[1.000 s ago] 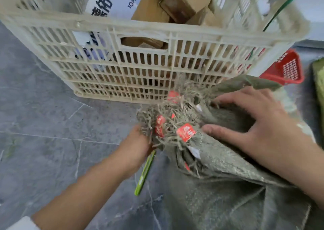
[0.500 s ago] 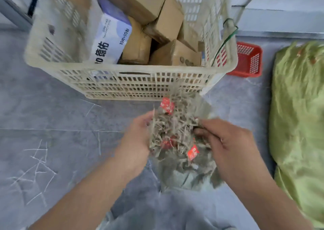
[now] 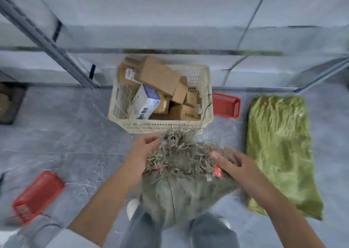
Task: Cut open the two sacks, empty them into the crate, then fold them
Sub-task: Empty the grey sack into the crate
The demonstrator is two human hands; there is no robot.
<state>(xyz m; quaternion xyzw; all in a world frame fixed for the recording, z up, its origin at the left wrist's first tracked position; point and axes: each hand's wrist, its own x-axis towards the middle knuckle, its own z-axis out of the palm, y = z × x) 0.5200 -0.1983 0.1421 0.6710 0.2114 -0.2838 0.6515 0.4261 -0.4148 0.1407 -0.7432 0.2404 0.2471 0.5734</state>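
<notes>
The grey sack hangs in front of the person's legs, its long axis running from the feet up to its frayed mouth, which is spread between the two hands. The left hand has a clenched grip on the threads at the mouth. The right hand lies over the opposite edge, too blurred to tell if it grasps. The crate, already holding boxes, stands just ahead of the mouth, the left hand slightly nearer its rim. A green sack lies flat on the floor to the right.
</notes>
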